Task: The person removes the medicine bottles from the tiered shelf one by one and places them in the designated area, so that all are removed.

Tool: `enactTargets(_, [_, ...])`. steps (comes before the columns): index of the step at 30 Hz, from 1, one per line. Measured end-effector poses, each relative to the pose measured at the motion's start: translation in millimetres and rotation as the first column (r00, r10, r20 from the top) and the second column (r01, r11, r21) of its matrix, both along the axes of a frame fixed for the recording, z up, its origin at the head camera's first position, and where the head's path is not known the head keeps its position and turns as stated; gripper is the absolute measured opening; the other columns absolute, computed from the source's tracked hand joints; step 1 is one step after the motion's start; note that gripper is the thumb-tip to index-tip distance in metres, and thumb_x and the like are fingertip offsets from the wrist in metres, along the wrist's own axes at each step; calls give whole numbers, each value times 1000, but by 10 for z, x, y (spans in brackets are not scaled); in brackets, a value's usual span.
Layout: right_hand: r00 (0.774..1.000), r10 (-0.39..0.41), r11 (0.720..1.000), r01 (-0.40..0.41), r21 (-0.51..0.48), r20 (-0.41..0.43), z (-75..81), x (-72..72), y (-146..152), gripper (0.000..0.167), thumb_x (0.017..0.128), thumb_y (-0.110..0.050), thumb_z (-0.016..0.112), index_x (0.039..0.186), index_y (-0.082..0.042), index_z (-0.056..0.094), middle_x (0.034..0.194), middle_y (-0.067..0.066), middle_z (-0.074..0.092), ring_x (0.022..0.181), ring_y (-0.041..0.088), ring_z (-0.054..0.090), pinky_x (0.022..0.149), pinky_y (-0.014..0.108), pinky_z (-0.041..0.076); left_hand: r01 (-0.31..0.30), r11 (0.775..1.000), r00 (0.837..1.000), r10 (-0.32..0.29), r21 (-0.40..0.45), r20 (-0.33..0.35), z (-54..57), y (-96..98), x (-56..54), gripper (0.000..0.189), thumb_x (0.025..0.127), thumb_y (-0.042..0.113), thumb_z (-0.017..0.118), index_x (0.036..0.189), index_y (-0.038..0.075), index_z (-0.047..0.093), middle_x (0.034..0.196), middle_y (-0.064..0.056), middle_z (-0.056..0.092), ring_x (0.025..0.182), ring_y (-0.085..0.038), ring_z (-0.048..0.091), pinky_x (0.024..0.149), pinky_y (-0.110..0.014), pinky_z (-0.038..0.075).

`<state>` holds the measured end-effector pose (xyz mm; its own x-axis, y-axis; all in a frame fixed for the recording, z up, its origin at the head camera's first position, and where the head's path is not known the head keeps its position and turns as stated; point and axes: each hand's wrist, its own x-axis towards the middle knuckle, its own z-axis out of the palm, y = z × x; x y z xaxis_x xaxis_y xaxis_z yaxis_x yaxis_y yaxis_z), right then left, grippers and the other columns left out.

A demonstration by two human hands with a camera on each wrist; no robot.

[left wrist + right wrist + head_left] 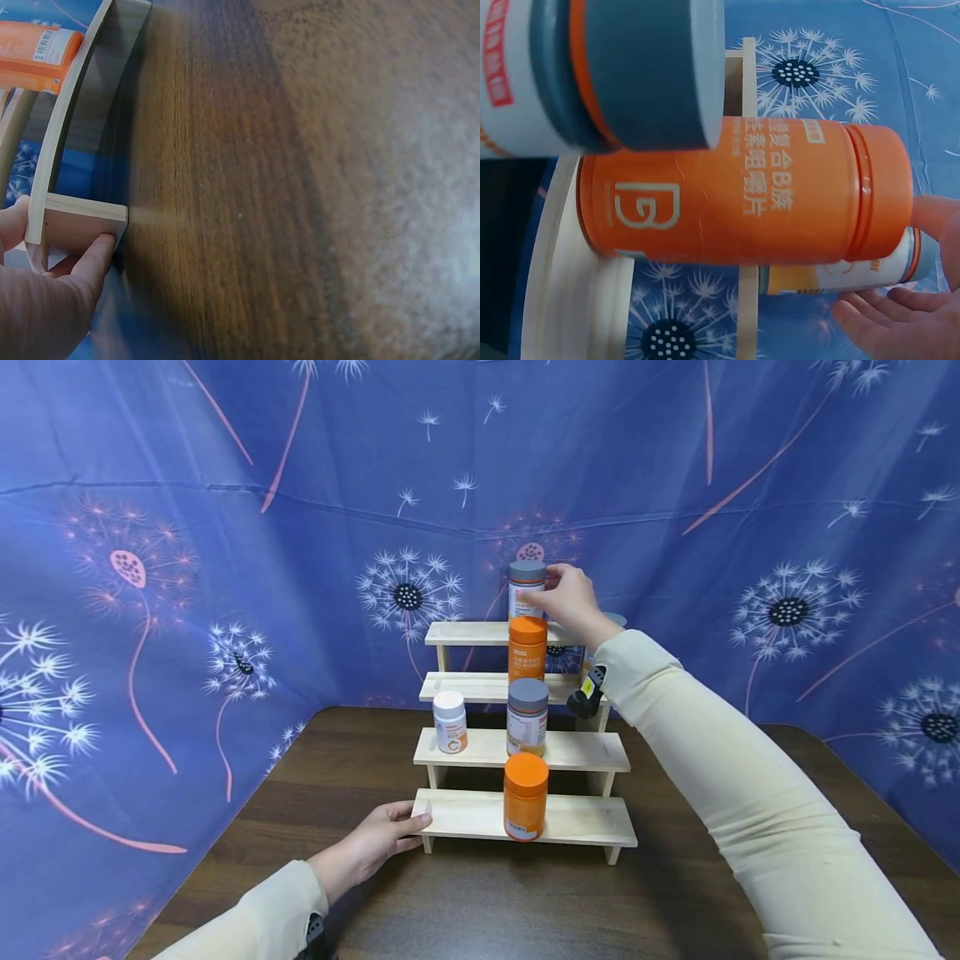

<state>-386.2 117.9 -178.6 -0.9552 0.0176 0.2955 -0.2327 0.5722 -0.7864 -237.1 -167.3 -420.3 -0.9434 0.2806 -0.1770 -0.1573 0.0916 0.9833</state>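
Observation:
A tiered wooden display stand [465,814] carries supplement bottles. My left hand [378,839] grips the left end of its lowest shelf, thumb on top; in the left wrist view, a finger [97,259] lies against the leg. At the top shelf, my right hand [570,597] holds a grey-capped bottle [527,575] with a white label, thumb across its front. The right wrist view shows that bottle [832,276] partly behind an orange bottle [727,202]. Down the middle stand this orange bottle [527,652], another grey-capped bottle [527,714] and an orange bottle [525,802] on the lowest shelf.
A small white bottle [450,722] stands left on the second shelf from the bottom. Another bottle [617,619] is mostly hidden behind my right wrist. The stand rests on a dark wooden table [465,902], before a blue dandelion-patterned cloth [315,560].

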Motion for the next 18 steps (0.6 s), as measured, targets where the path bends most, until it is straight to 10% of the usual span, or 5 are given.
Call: enactTargets(18, [998,18,980,-5,-200,64,-80,-103,-104,60,90,-22,70,141,-7,44,131,14,55,115,28,58,96,42,55,-16,1000,1000,16,-4,-10,-7,22,10,57,98,15,58,137,-20,35,122,-23,60,103,-17,62,102,-44,50])
